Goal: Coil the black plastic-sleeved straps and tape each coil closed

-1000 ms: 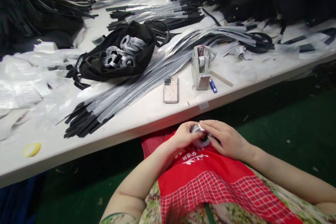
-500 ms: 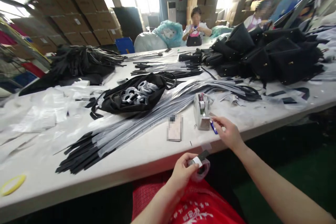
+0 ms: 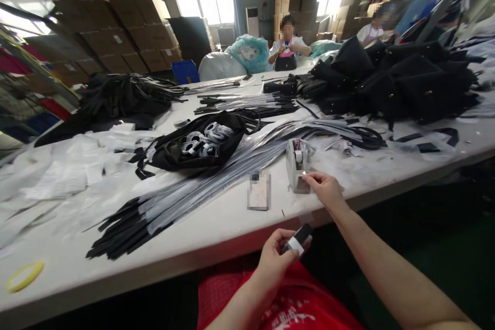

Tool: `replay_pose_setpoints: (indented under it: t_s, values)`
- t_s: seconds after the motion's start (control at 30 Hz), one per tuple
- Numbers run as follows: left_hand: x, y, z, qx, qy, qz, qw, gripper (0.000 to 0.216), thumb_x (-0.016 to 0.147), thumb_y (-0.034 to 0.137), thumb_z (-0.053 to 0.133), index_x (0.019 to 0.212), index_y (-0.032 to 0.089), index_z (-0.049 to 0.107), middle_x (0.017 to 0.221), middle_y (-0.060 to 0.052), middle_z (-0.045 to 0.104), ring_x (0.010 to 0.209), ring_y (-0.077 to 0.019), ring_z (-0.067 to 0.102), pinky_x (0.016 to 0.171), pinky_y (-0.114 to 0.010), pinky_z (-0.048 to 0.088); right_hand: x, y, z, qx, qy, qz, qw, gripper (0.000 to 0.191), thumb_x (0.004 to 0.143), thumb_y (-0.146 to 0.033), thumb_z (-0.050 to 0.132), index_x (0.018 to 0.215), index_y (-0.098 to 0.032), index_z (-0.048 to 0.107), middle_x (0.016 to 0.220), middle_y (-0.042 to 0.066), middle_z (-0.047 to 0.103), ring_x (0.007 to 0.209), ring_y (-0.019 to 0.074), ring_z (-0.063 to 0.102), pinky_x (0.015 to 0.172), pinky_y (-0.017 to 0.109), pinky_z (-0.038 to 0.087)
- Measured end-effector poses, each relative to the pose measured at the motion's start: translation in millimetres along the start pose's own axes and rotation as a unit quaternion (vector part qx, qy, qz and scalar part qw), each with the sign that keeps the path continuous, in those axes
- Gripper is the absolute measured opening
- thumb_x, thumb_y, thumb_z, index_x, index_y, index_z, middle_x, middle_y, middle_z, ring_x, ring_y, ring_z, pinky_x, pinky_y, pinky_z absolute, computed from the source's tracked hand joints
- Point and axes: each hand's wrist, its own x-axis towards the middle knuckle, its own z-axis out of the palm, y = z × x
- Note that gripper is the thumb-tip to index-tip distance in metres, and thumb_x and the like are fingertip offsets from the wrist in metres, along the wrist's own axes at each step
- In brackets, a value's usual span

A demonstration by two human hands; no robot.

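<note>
My left hand (image 3: 276, 252) is closed around a coiled black strap (image 3: 305, 232) with a white band wrapped about it, held just off the table's front edge above my lap. My right hand (image 3: 327, 188) is at the front of a grey tape dispenser (image 3: 296, 167). Its thumb and forefinger pinch a small shiny end of tape (image 3: 304, 173) by the cutting edge. To the left of the dispenser lies a pale, blurred-out flat object (image 3: 259, 193). Coiled straps with white bands (image 3: 207, 139) fill an open black bag (image 3: 166, 149).
Long plastic-sleeved straps (image 3: 174, 206) lie across the white table (image 3: 185, 247). Black bags (image 3: 406, 77) are heaped at right, dark straps (image 3: 124, 93) at far left. White wrappings (image 3: 73, 165) and a yellow ring (image 3: 25, 276) lie at left. A co-worker (image 3: 288, 46) sits across the table.
My right hand has moved left to the dispenser's front, over the spot where a blue item showed. My left hand has turned the coiled strap and shifted slightly right.
</note>
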Motion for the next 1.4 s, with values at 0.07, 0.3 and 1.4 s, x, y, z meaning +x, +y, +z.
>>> replay_pose_setpoints:
  t_s: [0.07, 0.3, 1.4]
  values:
    - [-0.6, 6.1, 2.9, -0.002, 0.009, 0.001, 1.0, 0.036, 0.061, 0.018, 0.077, 0.095, 0.014, 0.064, 0.095, -0.012, 0.076, 0.094, -0.0264, 0.071, 0.087, -0.035, 0.051, -8.3, 7.6, -0.3, 0.006, -0.008, 0.03, 0.999, 0.037, 0.068, -0.052, 0.071, 0.07, -0.016, 0.069, 0.063, 0.005, 0.071, 0.052, 0.0151, 0.062, 0.047, 0.024, 0.047]
    - [-3.7, 19.0, 8.7, -0.012, 0.04, 0.015, 0.999, 0.036, 0.061, 0.021, 0.079, 0.094, 0.014, 0.065, 0.093, -0.01, 0.076, 0.094, -0.0262, 0.071, 0.088, -0.037, 0.051, -33.4, 3.2, -13.0, 0.011, -0.027, 0.087, 0.996, 0.043, 0.064, -0.056, 0.076, 0.069, -0.014, 0.067, 0.056, 0.004, 0.067, 0.046, 0.0118, 0.059, 0.044, 0.021, 0.048]
    - [-12.6, 10.9, 4.4, 0.213, 0.159, 0.133, 0.955, 0.028, 0.081, 0.037, 0.068, 0.101, 0.017, 0.065, 0.095, -0.008, 0.07, 0.086, -0.022, 0.063, 0.082, -0.034, 0.049, -137.4, -21.2, 4.4, 0.1, -0.344, 0.156, 0.92, 0.037, 0.076, -0.051, 0.071, 0.077, -0.013, 0.071, 0.065, 0.003, 0.069, 0.058, 0.0133, 0.059, 0.059, 0.024, 0.048]
